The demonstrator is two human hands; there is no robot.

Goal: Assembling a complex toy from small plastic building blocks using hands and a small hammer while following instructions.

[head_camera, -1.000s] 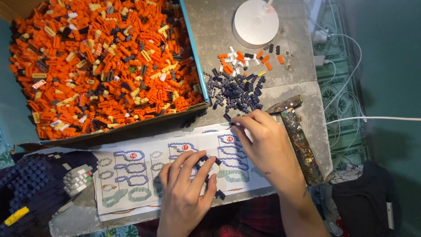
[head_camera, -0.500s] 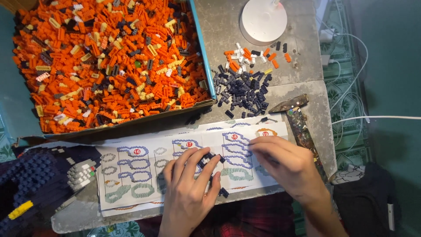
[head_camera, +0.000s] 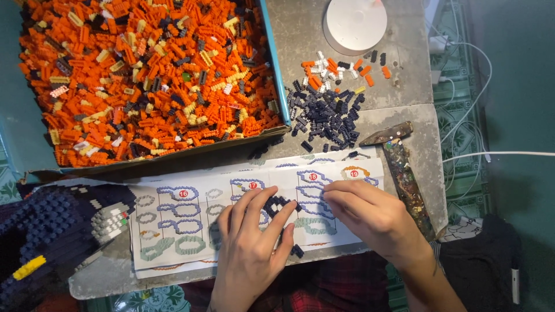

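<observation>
My left hand (head_camera: 251, 245) lies flat on the instruction sheet (head_camera: 191, 219), fingers spread, pressing on a small assembly of dark navy bricks (head_camera: 278, 203). More of that dark assembly shows below the hand at the sheet's edge. My right hand (head_camera: 370, 214) rests on the sheet to the right, its fingertips touching the same dark bricks. A loose pile of dark navy bricks (head_camera: 326, 115) lies on the grey table beyond the sheet.
A big cardboard tray (head_camera: 144, 81) full of orange bricks fills the upper left. A white round lamp base (head_camera: 355, 23), small orange and white bricks (head_camera: 332, 66), a hammer (head_camera: 402, 167), a dark blue brick model (head_camera: 46, 237) and white cables (head_camera: 468, 115) surround the sheet.
My right hand has come back from the dark brick pile down onto the sheet and met the left hand's fingertips at the small dark assembly. The left hand has stayed in place.
</observation>
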